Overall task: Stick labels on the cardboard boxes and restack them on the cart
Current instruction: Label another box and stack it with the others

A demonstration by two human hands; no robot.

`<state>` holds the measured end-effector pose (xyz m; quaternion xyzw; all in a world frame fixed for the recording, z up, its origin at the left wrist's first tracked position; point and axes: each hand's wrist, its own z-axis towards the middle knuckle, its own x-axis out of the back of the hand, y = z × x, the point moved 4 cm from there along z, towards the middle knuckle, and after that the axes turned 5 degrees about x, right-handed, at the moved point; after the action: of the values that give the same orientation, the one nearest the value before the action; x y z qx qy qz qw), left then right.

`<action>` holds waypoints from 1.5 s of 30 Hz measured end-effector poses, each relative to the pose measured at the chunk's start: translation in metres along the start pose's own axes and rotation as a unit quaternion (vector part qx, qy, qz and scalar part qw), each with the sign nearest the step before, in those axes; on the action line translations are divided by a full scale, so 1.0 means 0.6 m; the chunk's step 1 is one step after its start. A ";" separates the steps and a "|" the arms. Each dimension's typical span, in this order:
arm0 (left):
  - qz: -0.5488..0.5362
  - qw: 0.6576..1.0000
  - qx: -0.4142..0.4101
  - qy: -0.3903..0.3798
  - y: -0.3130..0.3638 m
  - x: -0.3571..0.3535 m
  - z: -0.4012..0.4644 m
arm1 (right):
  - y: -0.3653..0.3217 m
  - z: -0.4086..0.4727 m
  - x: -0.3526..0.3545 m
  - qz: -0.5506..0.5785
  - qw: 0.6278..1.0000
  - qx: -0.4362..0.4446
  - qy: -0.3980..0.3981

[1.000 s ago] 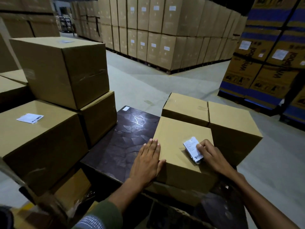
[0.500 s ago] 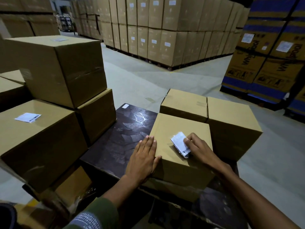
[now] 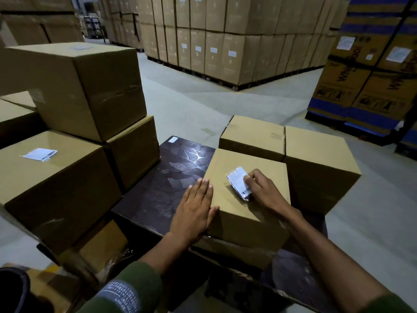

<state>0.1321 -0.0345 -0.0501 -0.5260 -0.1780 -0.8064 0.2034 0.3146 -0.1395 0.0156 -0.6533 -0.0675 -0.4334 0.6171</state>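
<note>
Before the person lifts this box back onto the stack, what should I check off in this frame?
1. Label lies on the near box top: ok.
2. Label pressed flat: not ok; its plastic looks wrinkled, and the right hand is on it.
3. Left hand steadies the box's left edge with flat fingers: ok.
4. Neither hand grips the box for lifting: not ok.
5. Landing spot on the left stack: cannot tell.

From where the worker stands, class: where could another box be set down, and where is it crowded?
Free: the dark sheet, bordered by the left stack and the box being labelled. Crowded: that box's right side, against two neighbour boxes; both hands occupy its top and left edge.
</note>
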 end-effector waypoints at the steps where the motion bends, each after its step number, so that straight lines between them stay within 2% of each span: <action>1: -0.004 1.000 -0.002 0.001 0.000 -0.001 0.000 | 0.006 -0.014 0.004 -0.003 1.000 0.005 -0.005; 5: -0.015 1.000 0.000 0.004 0.001 0.001 0.001 | 0.035 -0.048 0.040 -0.006 1.000 0.009 0.006; 10: -0.019 1.000 0.009 -0.003 0.000 0.000 0.001 | 0.036 0.000 0.044 -0.009 0.998 -0.025 0.055; 14: -0.018 1.000 0.011 -0.004 0.001 0.001 0.000 | 0.005 0.031 0.009 0.003 0.999 -0.012 0.030; 20: -0.014 1.000 0.008 -0.009 0.002 0.003 -0.001 | 0.026 -0.026 0.020 0.000 1.000 0.019 -0.013; 28: 0.028 0.999 0.033 0.001 0.008 0.022 -0.008 | 0.031 0.005 0.036 -0.003 1.000 -0.013 0.023; 31: 0.051 0.998 0.038 -0.005 0.012 0.029 -0.010 | 0.016 0.025 0.011 0.044 0.998 -0.032 0.016; 33: 0.053 0.998 0.039 -0.010 0.014 0.037 -0.016 | 0.008 0.021 -0.007 0.125 0.991 -0.052 0.002; 36: 0.048 0.998 0.035 -0.007 0.016 0.049 -0.029 | 0.000 -0.004 -0.017 0.295 0.950 -0.105 0.014; 38: 0.056 0.998 0.040 -0.002 0.008 0.058 -0.045 | -0.007 -0.023 -0.018 0.366 0.922 -0.123 0.016; 42: 0.079 0.991 0.109 0.011 -0.037 0.083 -0.086 | -0.036 -0.039 -0.032 0.435 0.894 -0.109 0.006; 45: 0.102 0.983 0.150 0.016 -0.084 0.115 -0.126 | -0.073 -0.041 -0.068 0.437 0.894 -0.092 -0.016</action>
<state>0.0222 -0.0391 -0.0195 -0.4916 -0.2390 -0.7539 0.3645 0.2504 -0.1324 0.0185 -0.6779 0.2553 -0.1137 0.6800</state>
